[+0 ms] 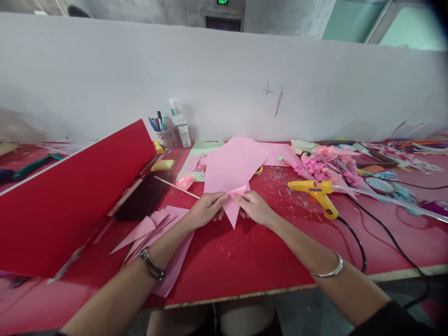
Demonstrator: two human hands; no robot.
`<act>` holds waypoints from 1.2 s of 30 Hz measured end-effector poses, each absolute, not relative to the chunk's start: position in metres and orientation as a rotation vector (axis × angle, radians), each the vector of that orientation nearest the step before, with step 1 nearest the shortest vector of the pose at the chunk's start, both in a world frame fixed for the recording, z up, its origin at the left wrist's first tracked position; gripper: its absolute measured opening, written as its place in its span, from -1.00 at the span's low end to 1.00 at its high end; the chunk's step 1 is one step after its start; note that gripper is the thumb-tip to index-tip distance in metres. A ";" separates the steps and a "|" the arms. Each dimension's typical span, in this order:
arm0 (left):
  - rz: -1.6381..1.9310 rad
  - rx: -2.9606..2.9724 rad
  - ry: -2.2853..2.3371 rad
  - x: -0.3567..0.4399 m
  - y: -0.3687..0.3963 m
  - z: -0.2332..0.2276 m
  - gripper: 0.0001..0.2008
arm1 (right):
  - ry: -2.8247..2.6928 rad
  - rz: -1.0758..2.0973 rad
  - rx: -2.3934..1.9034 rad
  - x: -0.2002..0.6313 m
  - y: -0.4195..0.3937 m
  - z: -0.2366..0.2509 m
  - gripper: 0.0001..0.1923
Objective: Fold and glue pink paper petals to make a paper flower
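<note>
The pink folded paper (234, 212) is between the two hands, just above the near middle of the red table (224, 266), its point turned toward the near edge. The left hand (209, 207) is drawn into a pinch, thumb on top and fingers curled beneath, gripping the paper's left side; the right hand (257, 207) has the right side in a matching pinch, the two thumbs nearly meeting at the top.

It looks very light, crisp rather than floppy, and probably easy to crease or crush. The best hold is likely a soft thumb-and-finger pinch on the layered upper edges, leaving the narrow tip free (a single hard squeeze there could bend it). It seems dry and not very slippery.

As for writing, the green sign (222, 2) at the far top reads "EXIT". The pump bottle (182, 130) at the far left, beside the pen cup (164, 137), bears a white label whose print is too small to read. The yellow glue gun (313, 189) on the right has a dark marking, also illegible.
</note>
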State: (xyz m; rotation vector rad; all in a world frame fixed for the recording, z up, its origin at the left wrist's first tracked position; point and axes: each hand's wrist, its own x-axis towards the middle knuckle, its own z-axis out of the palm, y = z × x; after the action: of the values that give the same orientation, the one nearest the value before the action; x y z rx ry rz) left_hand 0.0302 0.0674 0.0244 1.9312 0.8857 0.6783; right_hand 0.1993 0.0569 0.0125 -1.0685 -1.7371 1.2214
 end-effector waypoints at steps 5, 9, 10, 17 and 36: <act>0.563 1.936 0.875 0.029 0.068 0.022 -0.63 | -1.837 1.031 -0.979 0.201 0.059 0.015 -0.66; 0.566 1.985 0.898 0.029 0.068 0.026 -0.60 | -1.789 1.009 -0.995 0.201 0.059 0.014 -0.63; 0.568 1.991 0.902 0.029 0.068 0.027 -0.59 | -1.759 1.026 -1.004 0.201 0.059 0.013 -0.61; 0.560 1.891 0.936 0.032 0.065 0.027 -0.56 | -1.627 1.149 -1.051 0.200 0.061 0.010 -0.40; 0.822 1.619 1.009 0.026 0.077 0.022 -0.54 | -1.958 0.930 -0.813 0.210 0.057 0.021 -0.59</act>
State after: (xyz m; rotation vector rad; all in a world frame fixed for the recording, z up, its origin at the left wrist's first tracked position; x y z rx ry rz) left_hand 0.0255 0.0773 0.0216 1.6192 1.0090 0.8219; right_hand 0.2096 0.0572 0.0214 -0.8126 -1.9582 0.9296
